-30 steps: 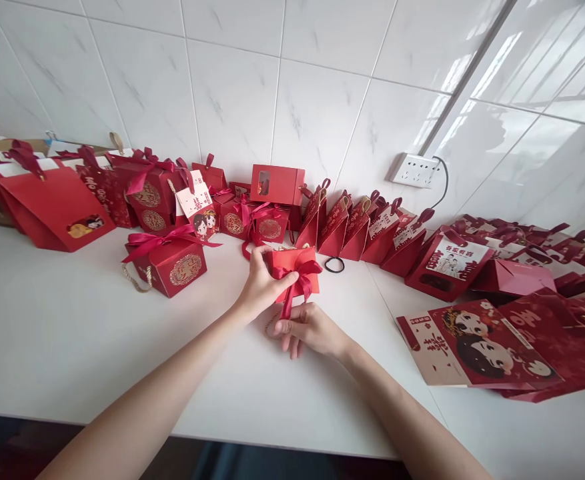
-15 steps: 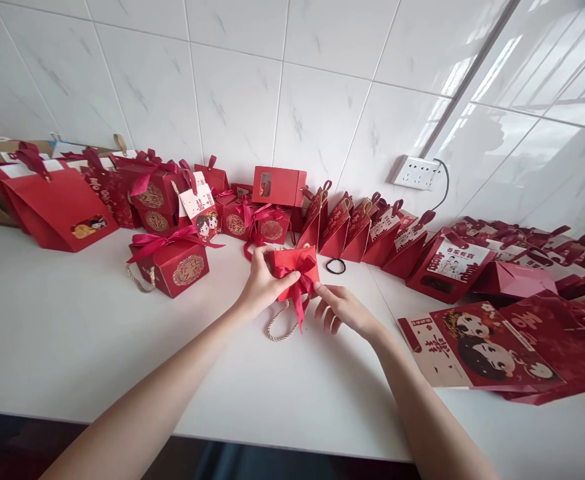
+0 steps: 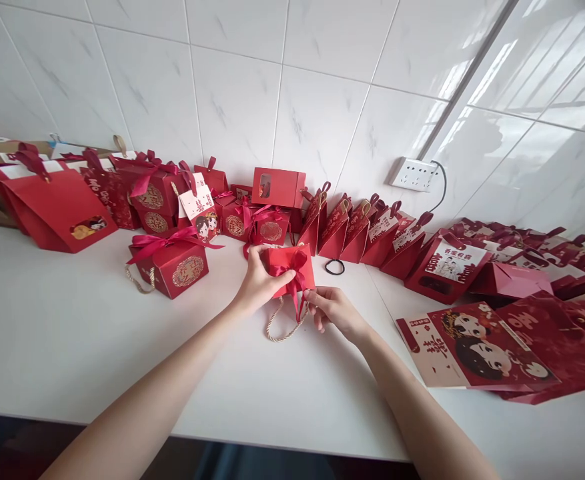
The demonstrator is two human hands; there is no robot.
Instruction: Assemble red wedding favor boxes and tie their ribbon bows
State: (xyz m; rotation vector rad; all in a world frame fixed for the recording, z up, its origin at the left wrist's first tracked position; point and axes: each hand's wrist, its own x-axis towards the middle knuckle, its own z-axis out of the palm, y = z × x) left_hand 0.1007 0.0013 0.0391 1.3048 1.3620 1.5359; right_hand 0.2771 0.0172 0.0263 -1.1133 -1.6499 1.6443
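Observation:
A small red gift box (image 3: 278,257) with a red ribbon bow (image 3: 296,272) on its face is tilted toward me over the white table. My left hand (image 3: 262,280) grips the box from the left, its thumb pressing on the bow. At the lower right of the box, my right hand (image 3: 336,308) pinches a ribbon tail beside the twisted cord handle (image 3: 276,328), which hangs below the box. Its fingertips are small here and partly covered. To the left stands another red gift box (image 3: 187,273) with a gold emblem and a bow.
Red gift bags and boxes line the tiled wall, including a large red bag (image 3: 67,207) at left and triangular boxes (image 3: 357,233) behind my hands. A black hair tie (image 3: 335,267) lies nearby. Flat printed bags (image 3: 477,347) lie at right. A power strip (image 3: 415,175) hangs on the wall.
My right hand has moved slightly left and down, its fingers closing at the ribbon beside the cord. The box has shifted a little left, with my left hand still on it.

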